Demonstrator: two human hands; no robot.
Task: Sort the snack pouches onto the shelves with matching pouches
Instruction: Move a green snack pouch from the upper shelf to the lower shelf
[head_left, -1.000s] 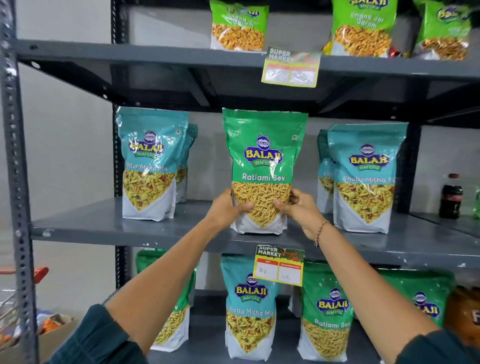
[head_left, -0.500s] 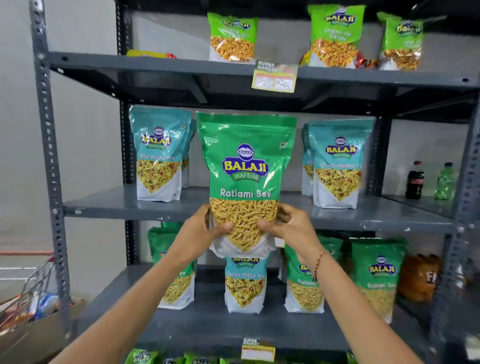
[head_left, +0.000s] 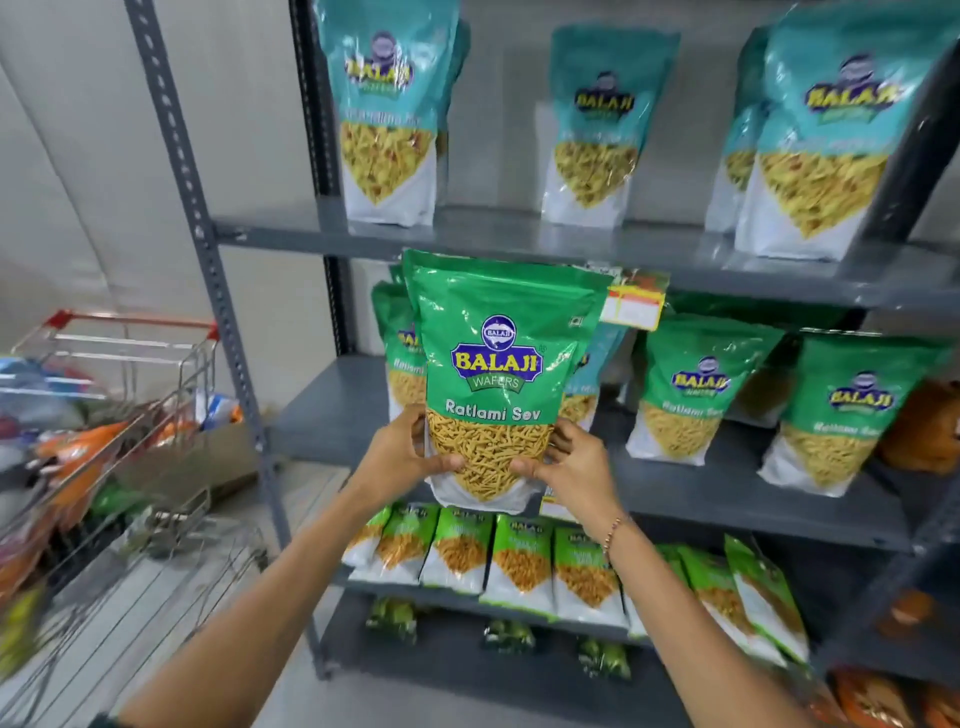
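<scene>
I hold a green Ratlami Sev pouch upright in front of the middle shelf. My left hand grips its lower left edge and my right hand grips its lower right edge. Behind it on that shelf stand matching green Ratlami Sev pouches, one more at far right, and another partly hidden at the left. A teal pouch peeks out behind the held one. The shelf above carries teal Khatta Mitha Mix pouches.
A lower shelf holds a row of small green snack packs. A wire shopping trolley full of snack packs stands at the left beside the grey rack upright. A yellow price tag hangs from the upper shelf's edge.
Both hands have lifted the green pouch off the teal-pouch shelf and brought it down to the level of the shelf below. My view has tilted down and left, revealing the trolley.
</scene>
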